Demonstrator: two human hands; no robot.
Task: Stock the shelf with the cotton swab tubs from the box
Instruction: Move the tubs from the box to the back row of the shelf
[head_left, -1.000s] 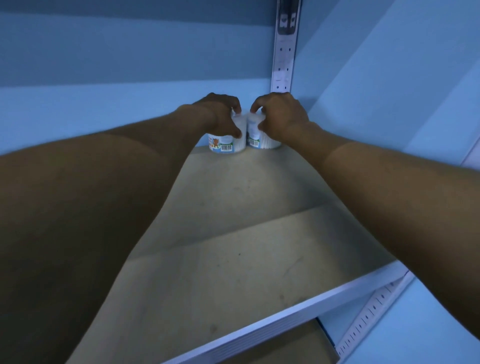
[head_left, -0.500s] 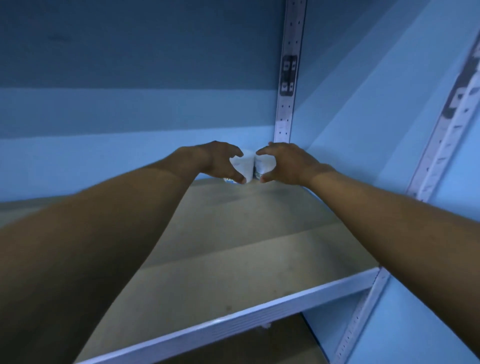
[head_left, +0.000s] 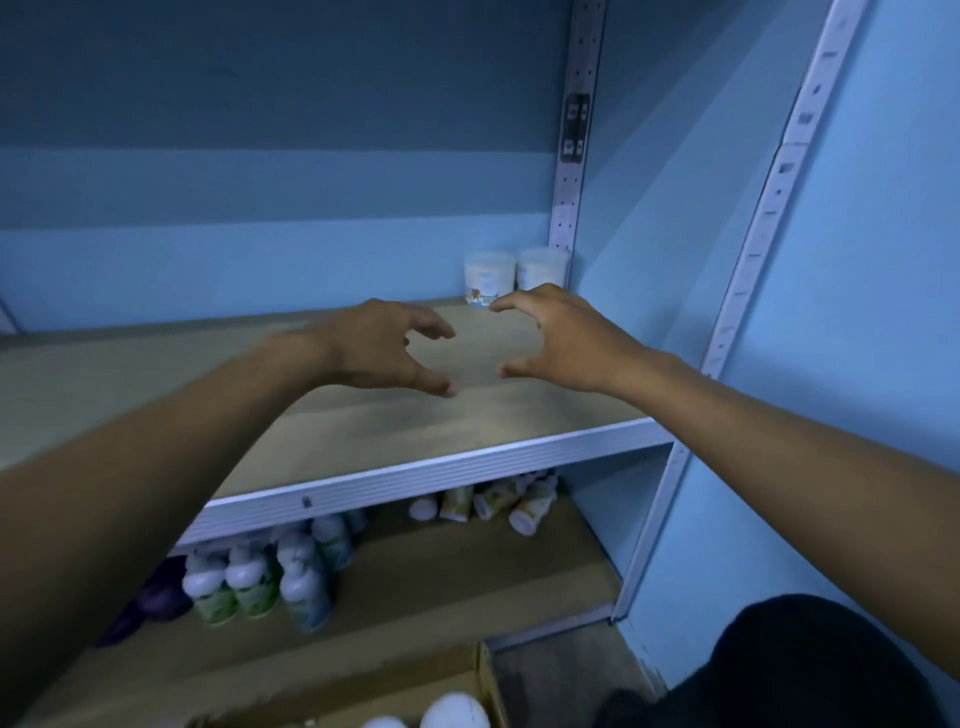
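The shelf (head_left: 363, 431), a beige board with a pale ribbed front edge, is seen spanning the frame between blue walls, and a perforated metal upright (head_left: 571, 171) is fixed at its back right corner. A second slotted upright (head_left: 769, 208) is seen rising from the shelf's front right corner. Below it, a lower shelf (head_left: 467, 582) is stocked with a cluster of white-capped bottles (head_left: 260, 577) near its left side and a few tipped bottles (head_left: 498, 501) toward its back right. The cardboard box (head_left: 483, 675) is partly seen at the bottom of the view, in front of the lower shelf, with white rounded lids (head_left: 452, 712) showing inside it.

Both forearms are stretched out over the upper shelf. The left hand (head_left: 384, 348) is held above the middle of the board, nothing gripped, its fingers loosely curved and spread from the thumb. The right hand (head_left: 561, 338) is held just beside it in a mirrored pose, likewise holding nothing, with a gap left between the two.

Two cotton swab tubs are set upright at the back right corner of the shelf, against the back wall: the left tub (head_left: 488, 275) and the right tub (head_left: 540, 267), standing just beside each other and well apart from both hands.
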